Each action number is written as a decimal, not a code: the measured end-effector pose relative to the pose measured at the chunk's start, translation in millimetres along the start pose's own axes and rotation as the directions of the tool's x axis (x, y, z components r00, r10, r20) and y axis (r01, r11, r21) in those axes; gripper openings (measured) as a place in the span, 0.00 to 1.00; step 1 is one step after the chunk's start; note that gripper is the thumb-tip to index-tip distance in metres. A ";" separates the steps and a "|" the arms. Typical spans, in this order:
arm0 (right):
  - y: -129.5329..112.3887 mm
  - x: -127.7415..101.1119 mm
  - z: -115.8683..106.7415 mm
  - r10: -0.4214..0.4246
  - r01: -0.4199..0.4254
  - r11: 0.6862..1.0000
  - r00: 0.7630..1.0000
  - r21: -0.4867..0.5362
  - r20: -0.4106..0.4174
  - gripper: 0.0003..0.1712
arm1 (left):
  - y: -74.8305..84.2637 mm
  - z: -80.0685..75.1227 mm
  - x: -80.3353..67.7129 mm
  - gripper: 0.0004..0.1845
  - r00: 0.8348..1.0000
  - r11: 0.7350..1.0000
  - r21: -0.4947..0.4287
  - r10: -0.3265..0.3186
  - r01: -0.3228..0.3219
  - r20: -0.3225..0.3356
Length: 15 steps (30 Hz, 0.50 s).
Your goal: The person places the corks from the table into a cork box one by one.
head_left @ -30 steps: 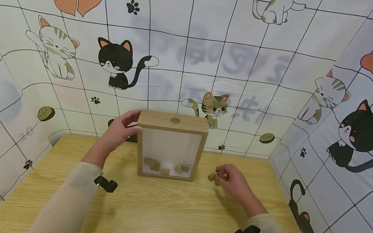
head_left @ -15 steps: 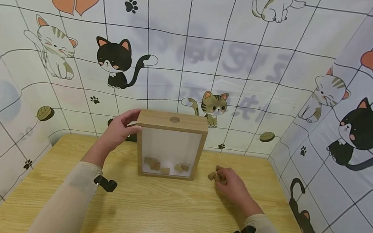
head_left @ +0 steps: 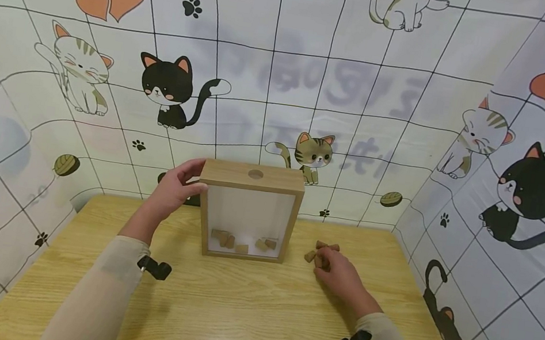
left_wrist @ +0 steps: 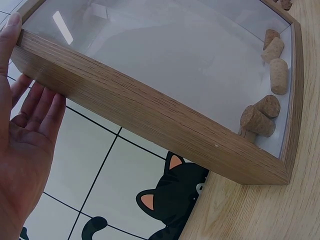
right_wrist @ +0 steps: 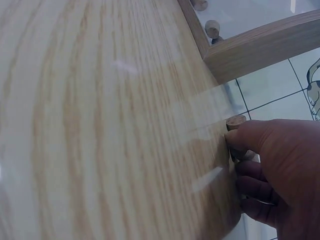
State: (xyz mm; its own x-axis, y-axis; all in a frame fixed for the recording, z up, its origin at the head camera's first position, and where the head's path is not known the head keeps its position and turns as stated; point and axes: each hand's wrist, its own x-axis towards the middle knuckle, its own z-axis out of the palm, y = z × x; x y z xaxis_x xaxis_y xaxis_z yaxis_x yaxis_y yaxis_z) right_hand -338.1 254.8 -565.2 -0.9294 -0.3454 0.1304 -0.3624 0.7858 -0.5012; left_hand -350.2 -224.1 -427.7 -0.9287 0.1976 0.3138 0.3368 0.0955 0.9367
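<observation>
Cat-print walls [head_left: 285,79] close round the wooden table [head_left: 231,315] I am looking down on. My left hand [head_left: 172,191] steadies the box [head_left: 248,213] at its upper left corner, fingers straight behind it and thumb on the front edge. Several corks [head_left: 241,243] lie inside, behind the clear pane. My right hand [head_left: 337,269] rests on the table right of the box, fingers curled, pinching a cork [right_wrist: 235,122] from the loose pile [head_left: 321,249].

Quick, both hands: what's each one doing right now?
Left hand: open, fingers flat against the wooden box.
Right hand: curled, pinching a cork on the table.
</observation>
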 end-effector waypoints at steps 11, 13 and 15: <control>-1.5 -4.5 -3.4 0.001 0.001 0.998 1.000 0.056 -0.028 0.15 | -0.1 0.2 1.2 0.36 1.000 1.000 -0.006 -0.002 0.002 -0.001; -2.7 -5.1 -5.8 -0.004 0.008 0.996 0.999 0.087 -0.045 0.15 | -0.1 0.1 0.8 0.37 1.000 1.000 -0.004 -0.003 0.003 -0.001; -4.6 -4.7 -8.8 -0.012 0.020 0.993 0.998 0.115 -0.065 0.16 | -0.6 -0.2 0.7 0.37 1.000 1.000 0.002 -0.004 0.004 -0.001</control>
State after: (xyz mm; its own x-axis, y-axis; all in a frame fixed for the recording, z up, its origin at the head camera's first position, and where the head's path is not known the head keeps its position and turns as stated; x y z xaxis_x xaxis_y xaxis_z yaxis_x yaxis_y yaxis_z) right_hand -332.7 257.4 -556.0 -0.9275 -0.3206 0.1922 -0.3701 0.7148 -0.5933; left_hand -351.0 -224.2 -428.0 -0.9301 0.1967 0.3102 0.3334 0.0978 0.9377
